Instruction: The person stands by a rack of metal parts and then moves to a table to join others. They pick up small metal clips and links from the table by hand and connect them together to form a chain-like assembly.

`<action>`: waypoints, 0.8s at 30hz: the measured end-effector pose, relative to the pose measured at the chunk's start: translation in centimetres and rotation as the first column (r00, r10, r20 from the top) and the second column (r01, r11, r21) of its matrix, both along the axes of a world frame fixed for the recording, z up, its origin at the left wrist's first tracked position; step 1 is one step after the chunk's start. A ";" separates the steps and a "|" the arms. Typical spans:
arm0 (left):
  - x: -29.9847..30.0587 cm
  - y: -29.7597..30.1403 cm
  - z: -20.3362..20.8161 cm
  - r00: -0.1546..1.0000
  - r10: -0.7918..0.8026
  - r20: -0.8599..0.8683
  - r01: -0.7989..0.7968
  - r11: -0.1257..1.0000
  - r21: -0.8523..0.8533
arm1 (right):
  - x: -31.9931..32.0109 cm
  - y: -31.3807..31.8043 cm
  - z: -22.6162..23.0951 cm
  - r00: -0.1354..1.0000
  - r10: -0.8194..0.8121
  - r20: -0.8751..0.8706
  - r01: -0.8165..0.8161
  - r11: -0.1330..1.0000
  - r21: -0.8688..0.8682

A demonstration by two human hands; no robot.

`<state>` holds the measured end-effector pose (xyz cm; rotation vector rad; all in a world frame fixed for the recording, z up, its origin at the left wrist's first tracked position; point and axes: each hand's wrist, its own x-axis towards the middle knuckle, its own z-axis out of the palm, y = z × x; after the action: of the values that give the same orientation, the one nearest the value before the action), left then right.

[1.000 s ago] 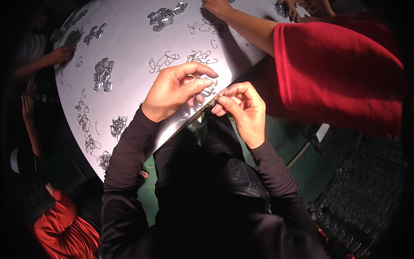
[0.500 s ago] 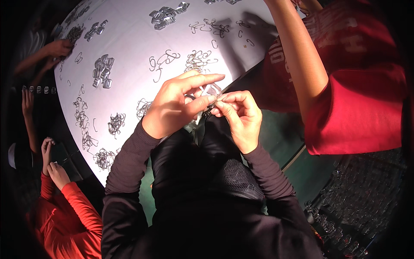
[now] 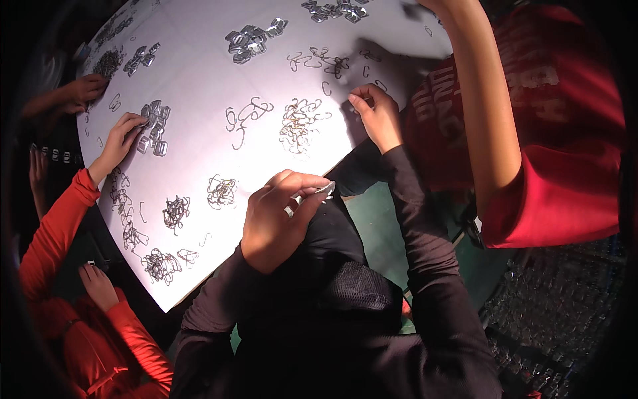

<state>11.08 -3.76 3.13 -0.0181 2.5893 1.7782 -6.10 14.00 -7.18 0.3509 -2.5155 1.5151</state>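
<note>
My left hand (image 3: 276, 216) is closed above my lap, just off the table's near edge. Between its thumb and fingers it pinches a small shiny metal buckle (image 3: 326, 189), mostly covered by the fingers. Farther right, my right hand (image 3: 377, 116) is over the table's edge with thumb and fingertips drawn together; whether anything is in them I cannot make out. Nearest to it on the table are loose curved wire hooks (image 3: 325, 86). A larger heap of wire hooks (image 3: 297, 126) lies in bright light between my two hands.
The white table (image 3: 206, 149) carries several piles of square metal buckles (image 3: 249, 43) and dark wire pieces (image 3: 177, 211). At left, a co-worker's hand (image 3: 119, 143) in an orange sleeve touches another buckle pile. A red-shirted person's bare forearm (image 3: 485, 93) stands close on my right.
My right hand has left the buckle and moved up and right to the table's edge. My left hand has dropped slightly, still gripping it. The orange-sleeved co-worker has reached onto the table.
</note>
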 end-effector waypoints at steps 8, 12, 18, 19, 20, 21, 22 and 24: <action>1.4 -0.2 -1.5 0.998 0.055 -0.031 -0.051 0.992 0.117 | -11.1 -3.8 -0.8 0.984 -0.098 0.147 0.028 0.908 0.418; 1.4 0.1 -0.9 0.993 0.109 0.040 -0.115 0.969 0.218 | -12.7 -4.8 -2.1 0.988 -0.124 0.087 0.057 0.839 0.541; 1.5 -0.1 -2.3 0.983 0.167 0.080 -0.185 0.909 0.372 | -9.3 -0.9 -2.2 0.838 0.180 0.514 -0.024 0.955 -0.295; 1.5 -0.1 -2.5 0.982 0.172 0.074 -0.187 0.902 0.388 | -7.9 -0.5 -1.7 0.840 0.173 0.515 -0.007 0.951 -0.309; 1.5 -0.1 -2.6 0.985 0.168 0.045 -0.173 0.923 0.344 | -6.4 -0.1 -0.8 0.843 0.165 0.512 0.013 0.946 -0.325; 1.4 -0.2 -2.6 0.986 0.144 0.088 -0.166 0.927 0.337 | -4.9 0.2 0.1 0.845 0.156 0.511 0.032 0.940 -0.340; 1.4 -0.3 -2.5 0.984 0.119 0.130 -0.156 0.931 0.331 | -3.2 0.5 1.1 0.826 0.189 0.531 0.041 0.919 -0.392; 1.3 -0.2 -2.1 0.980 0.098 0.171 -0.149 0.938 0.314 | 1.0 0.4 3.7 0.829 0.238 0.506 0.023 0.889 -0.456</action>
<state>12.33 -3.94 1.05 -0.3109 2.2071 2.1325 -5.05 14.43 -3.45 -0.0296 -2.4206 2.4768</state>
